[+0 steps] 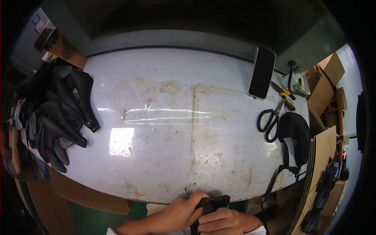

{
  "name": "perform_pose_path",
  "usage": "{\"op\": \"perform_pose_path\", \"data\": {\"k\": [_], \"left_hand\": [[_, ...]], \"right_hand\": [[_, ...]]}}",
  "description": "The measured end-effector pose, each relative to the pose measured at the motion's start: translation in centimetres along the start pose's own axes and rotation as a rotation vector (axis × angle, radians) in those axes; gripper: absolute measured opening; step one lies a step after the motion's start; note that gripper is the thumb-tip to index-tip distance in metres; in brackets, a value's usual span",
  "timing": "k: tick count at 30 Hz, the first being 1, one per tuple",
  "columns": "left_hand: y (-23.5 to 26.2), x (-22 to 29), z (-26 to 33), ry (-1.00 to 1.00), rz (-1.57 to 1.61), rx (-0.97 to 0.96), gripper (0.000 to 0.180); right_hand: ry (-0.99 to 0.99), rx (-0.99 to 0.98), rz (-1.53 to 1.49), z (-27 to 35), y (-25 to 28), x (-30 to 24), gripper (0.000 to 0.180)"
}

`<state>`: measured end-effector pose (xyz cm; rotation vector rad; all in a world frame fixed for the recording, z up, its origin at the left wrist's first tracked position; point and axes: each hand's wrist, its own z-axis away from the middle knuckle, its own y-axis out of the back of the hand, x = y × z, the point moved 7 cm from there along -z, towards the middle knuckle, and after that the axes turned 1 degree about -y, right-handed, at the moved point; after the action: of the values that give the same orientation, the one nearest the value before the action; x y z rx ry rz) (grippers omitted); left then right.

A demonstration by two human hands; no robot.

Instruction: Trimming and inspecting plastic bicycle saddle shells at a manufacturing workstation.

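At the near edge of the table, both my hands are closed on a black, smooth, curved piece (216, 201). My left hand (180, 213) grips it from the left with the thumb on top. My right hand (221, 222) wraps its fingers over the lower part. Much of the piece is hidden by my fingers and the frame's lower edge. On the table's left side lies a heap of black saddle-shaped pieces (64, 102), long and narrowing to one end, several overlapping.
On the right of the white table (164, 156) are a phone (262, 72) propped upright, black-handled scissors (270, 120), yellow-and-black pliers (282, 91) and a black pouch-like item (294, 135) with a strap. Cardboard (321, 156) stands beyond the right edge. Another person's arm (15, 150) shows far left.
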<state>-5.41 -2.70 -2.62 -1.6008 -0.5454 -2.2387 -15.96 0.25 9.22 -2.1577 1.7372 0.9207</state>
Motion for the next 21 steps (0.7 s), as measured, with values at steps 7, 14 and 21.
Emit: {"op": "perform_pose_path", "data": {"k": [7, 14, 21], "left_hand": [[0.2, 1.0, -0.2, -0.016, 0.071, -0.091, 0.039], [0.5, 1.3, -0.4, -0.004, 0.068, -0.069, 0.035], [0.5, 0.8, -0.2, -0.034, 0.106, -0.034, 0.032]], "right_hand": [[-0.149, 0.486, -0.21, 2.8, 0.5, 1.3, 0.014], [-0.1, 0.162, -0.157, 1.1, 0.3, 0.4, 0.022], [-0.089, 0.009, 0.0, 1.4, -0.1, 0.1, 0.013]]}}
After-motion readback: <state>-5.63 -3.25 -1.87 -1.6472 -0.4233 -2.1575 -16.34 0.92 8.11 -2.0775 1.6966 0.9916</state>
